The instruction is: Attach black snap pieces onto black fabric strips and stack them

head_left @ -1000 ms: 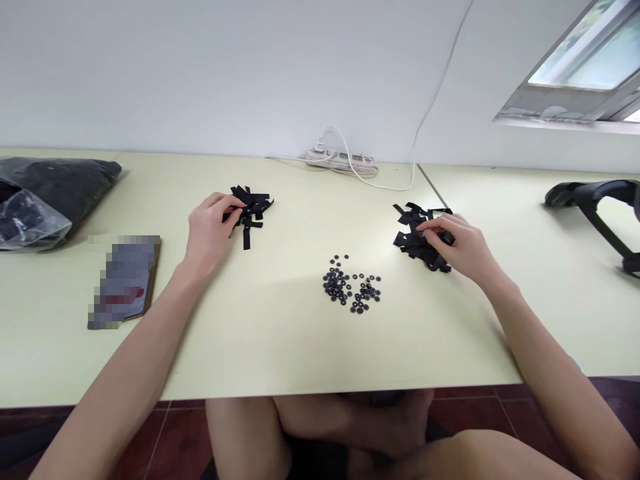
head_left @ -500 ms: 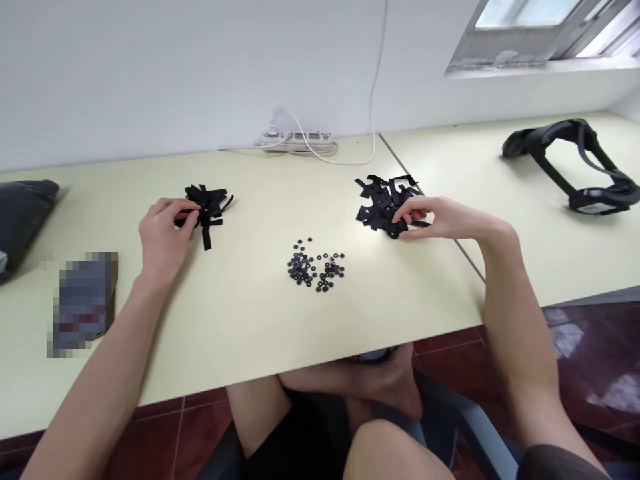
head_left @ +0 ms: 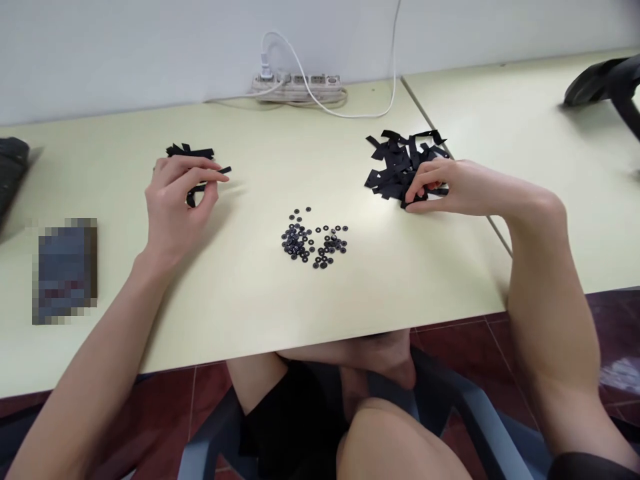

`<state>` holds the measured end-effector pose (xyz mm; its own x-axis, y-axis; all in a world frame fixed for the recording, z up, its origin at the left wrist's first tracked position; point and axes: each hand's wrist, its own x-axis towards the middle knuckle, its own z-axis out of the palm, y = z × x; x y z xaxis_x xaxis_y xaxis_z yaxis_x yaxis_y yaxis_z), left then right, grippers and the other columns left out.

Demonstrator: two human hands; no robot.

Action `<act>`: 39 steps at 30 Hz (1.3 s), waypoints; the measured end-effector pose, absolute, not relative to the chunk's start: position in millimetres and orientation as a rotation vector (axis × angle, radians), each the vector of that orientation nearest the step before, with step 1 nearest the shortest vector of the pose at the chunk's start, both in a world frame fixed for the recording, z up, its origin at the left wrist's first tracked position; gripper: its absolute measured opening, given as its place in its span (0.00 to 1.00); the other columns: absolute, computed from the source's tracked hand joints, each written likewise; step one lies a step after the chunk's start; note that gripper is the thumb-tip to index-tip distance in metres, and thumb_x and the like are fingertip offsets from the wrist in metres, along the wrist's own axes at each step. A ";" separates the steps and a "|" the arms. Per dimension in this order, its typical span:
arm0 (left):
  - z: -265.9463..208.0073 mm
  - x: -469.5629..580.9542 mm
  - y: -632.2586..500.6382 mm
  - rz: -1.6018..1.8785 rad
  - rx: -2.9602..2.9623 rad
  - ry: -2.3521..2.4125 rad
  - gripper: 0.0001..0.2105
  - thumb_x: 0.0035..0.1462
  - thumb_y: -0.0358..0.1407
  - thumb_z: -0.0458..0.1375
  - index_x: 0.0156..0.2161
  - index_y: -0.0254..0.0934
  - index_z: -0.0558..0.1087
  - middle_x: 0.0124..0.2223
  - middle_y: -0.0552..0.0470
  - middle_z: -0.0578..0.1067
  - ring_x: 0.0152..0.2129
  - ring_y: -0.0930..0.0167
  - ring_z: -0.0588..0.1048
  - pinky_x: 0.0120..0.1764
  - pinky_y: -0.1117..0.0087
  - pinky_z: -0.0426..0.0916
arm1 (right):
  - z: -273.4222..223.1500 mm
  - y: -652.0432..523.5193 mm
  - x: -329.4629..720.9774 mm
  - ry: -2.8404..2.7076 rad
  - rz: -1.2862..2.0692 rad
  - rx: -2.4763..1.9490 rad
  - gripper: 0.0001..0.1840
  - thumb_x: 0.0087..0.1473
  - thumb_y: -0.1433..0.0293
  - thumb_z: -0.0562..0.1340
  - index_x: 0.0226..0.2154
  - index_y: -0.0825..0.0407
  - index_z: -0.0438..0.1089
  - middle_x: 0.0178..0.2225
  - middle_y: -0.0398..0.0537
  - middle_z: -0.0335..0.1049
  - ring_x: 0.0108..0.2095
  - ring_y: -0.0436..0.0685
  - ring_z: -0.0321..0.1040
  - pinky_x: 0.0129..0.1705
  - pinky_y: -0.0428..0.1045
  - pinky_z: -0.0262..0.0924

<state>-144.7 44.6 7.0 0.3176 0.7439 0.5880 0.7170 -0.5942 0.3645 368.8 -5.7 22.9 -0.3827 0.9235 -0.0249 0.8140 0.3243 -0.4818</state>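
At the left pile of black fabric strips (head_left: 193,153), my left hand (head_left: 177,200) hovers with thumb and forefinger apart. The hand covers much of that pile, and one strip end shows beyond its fingertips. On the right, a larger heap of black strips (head_left: 397,160) lies loosely spread, some of the strips showing small holes. My right hand (head_left: 445,187) is at the near edge of this heap, thumb and forefinger pinching a black strip (head_left: 404,204). Between both hands lie many small round black discs with centre holes (head_left: 295,243), in a loose cluster.
A white power strip (head_left: 300,88) with plugged-in cables stands against the wall. A pixelated box-like object (head_left: 65,270) lies at the left, with a black bag (head_left: 11,167) behind it. Black headgear (head_left: 600,83) rests at the far right, past the table seam.
My left hand's thumb and forefinger have parted from their pinch at the left pile. My right thumb and forefinger have closed on a strip. The view has shifted.
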 end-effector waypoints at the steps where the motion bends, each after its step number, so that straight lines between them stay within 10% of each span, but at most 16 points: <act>1: 7.8 -135.8 40.0 1.140 2.526 1.373 0.12 0.78 0.41 0.57 0.46 0.47 0.83 0.55 0.55 0.84 0.56 0.62 0.78 0.65 0.42 0.69 | 25.2 -7.7 364.1 -2.325 0.643 -1.526 0.22 0.61 0.41 0.73 0.35 0.40 0.83 0.42 0.50 0.80 0.45 0.68 0.75 0.46 0.63 0.66; 7: 32.1 -74.3 14.6 0.911 2.482 1.114 0.12 0.75 0.47 0.60 0.54 0.46 0.81 0.59 0.53 0.83 0.61 0.60 0.79 0.72 0.46 0.68 | 45.4 -21.0 274.2 -1.908 0.918 -1.096 0.14 0.65 0.52 0.76 0.40 0.42 0.79 0.36 0.45 0.82 0.38 0.62 0.79 0.49 0.63 0.74; 11: 49.5 -48.0 14.7 0.470 2.330 1.029 0.31 0.58 0.53 0.77 0.62 0.48 0.76 0.63 0.51 0.79 0.68 0.52 0.76 0.66 0.50 0.77 | 38.0 -15.3 215.2 -1.956 0.989 -1.036 0.14 0.63 0.52 0.77 0.38 0.43 0.82 0.35 0.45 0.84 0.39 0.63 0.80 0.52 0.64 0.75; 20: 15.5 -58.3 10.4 0.691 2.054 0.971 0.10 0.66 0.45 0.72 0.46 0.44 0.83 0.48 0.51 0.85 0.50 0.62 0.84 0.62 0.53 0.81 | 2.5 -17.6 200.0 -1.947 1.073 -1.033 0.23 0.64 0.44 0.74 0.36 0.45 0.82 0.32 0.45 0.83 0.36 0.59 0.77 0.44 0.58 0.73; 39: 17.3 -48.0 -2.8 0.800 1.893 1.090 0.05 0.69 0.37 0.69 0.44 0.44 0.88 0.42 0.53 0.85 0.43 0.66 0.83 0.47 0.62 0.81 | 21.5 -17.6 215.9 -1.943 1.048 -1.109 0.13 0.70 0.54 0.70 0.38 0.44 0.79 0.34 0.42 0.83 0.37 0.59 0.79 0.49 0.59 0.74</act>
<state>-48.0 -2.8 17.3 0.4302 0.8932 0.1305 0.3923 -0.3152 0.8641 215.9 -17.6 21.5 -0.4238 0.8933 0.1499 0.3657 0.3202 -0.8739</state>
